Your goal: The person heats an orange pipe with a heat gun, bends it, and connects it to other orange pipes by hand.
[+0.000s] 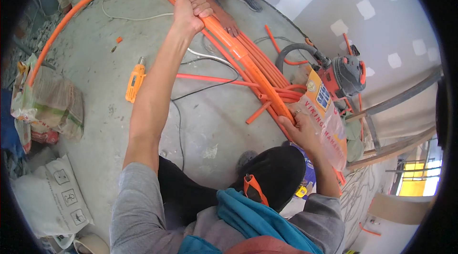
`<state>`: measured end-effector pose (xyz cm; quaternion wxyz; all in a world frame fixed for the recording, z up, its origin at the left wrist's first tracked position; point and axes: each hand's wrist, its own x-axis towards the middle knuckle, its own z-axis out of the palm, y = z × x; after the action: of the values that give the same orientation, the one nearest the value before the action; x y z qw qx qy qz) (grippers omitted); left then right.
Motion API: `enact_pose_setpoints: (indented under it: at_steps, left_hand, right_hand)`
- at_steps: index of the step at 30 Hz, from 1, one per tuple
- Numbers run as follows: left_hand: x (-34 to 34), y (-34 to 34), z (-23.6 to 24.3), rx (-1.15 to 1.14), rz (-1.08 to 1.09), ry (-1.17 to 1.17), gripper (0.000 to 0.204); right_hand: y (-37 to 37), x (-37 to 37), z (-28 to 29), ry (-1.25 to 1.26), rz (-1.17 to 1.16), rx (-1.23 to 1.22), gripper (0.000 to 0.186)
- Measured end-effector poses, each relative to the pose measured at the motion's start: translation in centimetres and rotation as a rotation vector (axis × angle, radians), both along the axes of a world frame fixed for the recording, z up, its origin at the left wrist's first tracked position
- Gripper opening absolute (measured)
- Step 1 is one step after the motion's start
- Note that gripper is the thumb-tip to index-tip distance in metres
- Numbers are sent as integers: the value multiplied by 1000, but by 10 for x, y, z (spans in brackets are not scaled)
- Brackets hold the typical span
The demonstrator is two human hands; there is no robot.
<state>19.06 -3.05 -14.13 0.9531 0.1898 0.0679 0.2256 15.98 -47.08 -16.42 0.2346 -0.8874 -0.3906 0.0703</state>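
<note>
My left hand (191, 11), fingers wrapped, grips a bundle of orange conduit pipe at its upper part. My right hand (305, 133) is closed round the lower end of the same orange pipe (260, 79), beside a printed sack. A wider sleeve-like joint (237, 49) shows on the pipe between my hands. Past my left hand, a long orange pipe (76, 8) bends in a wide arc down to the left. Several thinner orange pipes (255, 51) lie on the floor under and beside it. A co-worker's hand (228, 24) rests by these pipes.
A yellow heat gun (135, 83) lies on the floor left of my arm, near a dark cable (180, 120). Filled sacks (50, 196) stand at left. On the right are a red-and-black vacuum cleaner (344, 76), a printed sack (320, 111) and a wooden frame (396, 149).
</note>
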Motion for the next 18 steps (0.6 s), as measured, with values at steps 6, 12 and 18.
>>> enact_pose_setpoints:
  at_steps: [6,12,18]
  left_hand:
    - [1,4,-6,3,-52,-50,34]
    - [5,8,-19,-9,-15,5,32]
    - [0,15,-25,-49,-3,45,35]
  right_hand:
    - [-16,21,-1,1507,-33,191,42]
    - [2,10,-16,745,-145,27,38]
    - [11,7,-27,278,78,106,34]
